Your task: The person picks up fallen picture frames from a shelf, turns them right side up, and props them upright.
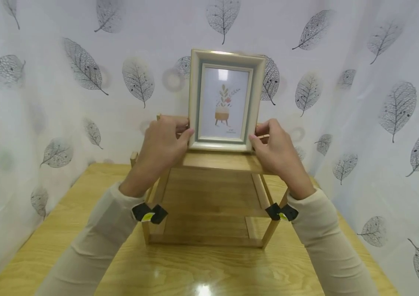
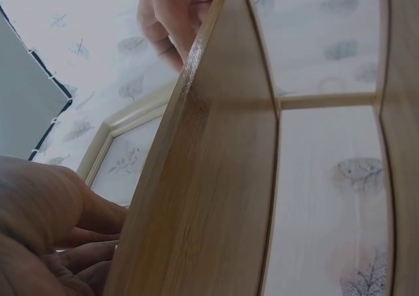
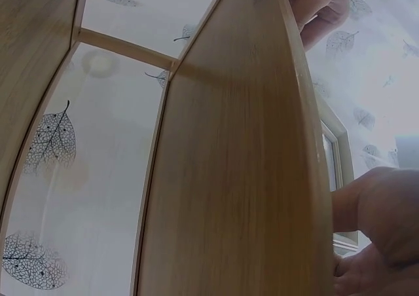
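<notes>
A cream picture frame (image 1: 225,102) stands upright on the top board (image 1: 224,161) of a small wooden shelf rack, tilted slightly back. Its print shows a potted plant drawing under glossy glass. My left hand (image 1: 165,142) holds the frame's lower left side, thumb at the front and fingers partly hidden behind. At the lower right side, my right hand (image 1: 274,146) grips it the same way. In the left wrist view the board's edge covers part of the picture frame (image 2: 108,145). The right wrist view shows only a strip of the picture frame (image 3: 344,155) beyond the board.
Below the top board the rack has lower wooden shelves (image 1: 213,191) and slanted side legs (image 1: 270,234). It stands on a wood-grain table (image 1: 202,267). A white curtain (image 1: 172,24) printed with grey leaves hangs behind and on both sides.
</notes>
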A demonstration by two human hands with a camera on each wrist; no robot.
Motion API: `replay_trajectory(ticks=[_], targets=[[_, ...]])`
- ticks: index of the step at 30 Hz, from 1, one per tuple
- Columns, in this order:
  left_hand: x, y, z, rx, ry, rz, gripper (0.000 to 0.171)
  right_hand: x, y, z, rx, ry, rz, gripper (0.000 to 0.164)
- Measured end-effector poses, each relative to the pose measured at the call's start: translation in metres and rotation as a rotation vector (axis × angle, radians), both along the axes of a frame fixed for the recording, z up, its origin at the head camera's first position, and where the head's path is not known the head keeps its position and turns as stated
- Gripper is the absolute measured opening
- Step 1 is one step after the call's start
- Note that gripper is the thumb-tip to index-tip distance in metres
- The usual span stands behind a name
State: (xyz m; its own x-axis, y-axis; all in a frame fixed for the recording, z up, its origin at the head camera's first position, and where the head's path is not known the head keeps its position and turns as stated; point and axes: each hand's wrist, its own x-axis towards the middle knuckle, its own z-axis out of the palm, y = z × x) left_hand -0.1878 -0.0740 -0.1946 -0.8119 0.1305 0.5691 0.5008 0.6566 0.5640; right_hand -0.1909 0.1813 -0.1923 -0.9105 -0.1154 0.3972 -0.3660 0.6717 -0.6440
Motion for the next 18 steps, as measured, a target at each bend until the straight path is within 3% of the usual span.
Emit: replay_trajectory(ticks=[7,10,12,16,18], targets=[[-0.001,0.000,0.002,-0.017,0.020,0.010,0.031,0.001,-0.002,0.003,0.004,-0.004,-0.003,0.028],[-0.002,-0.001,0.003,-0.014,0.011,0.008,0.022,0.001,0.000,0.004,0.017,0.019,-0.011,0.032],[-0.002,-0.001,0.004,-0.004,0.004,0.015,0.018,0.002,0.002,0.006,0.037,0.064,-0.022,0.035],[0.002,-0.008,0.008,0.006,0.038,0.051,0.042,0.007,0.012,0.011,0.092,0.197,-0.038,0.037],[0.006,-0.015,0.010,-0.010,0.082,0.076,0.044,0.009,0.019,0.014,0.117,0.264,-0.036,0.036]])
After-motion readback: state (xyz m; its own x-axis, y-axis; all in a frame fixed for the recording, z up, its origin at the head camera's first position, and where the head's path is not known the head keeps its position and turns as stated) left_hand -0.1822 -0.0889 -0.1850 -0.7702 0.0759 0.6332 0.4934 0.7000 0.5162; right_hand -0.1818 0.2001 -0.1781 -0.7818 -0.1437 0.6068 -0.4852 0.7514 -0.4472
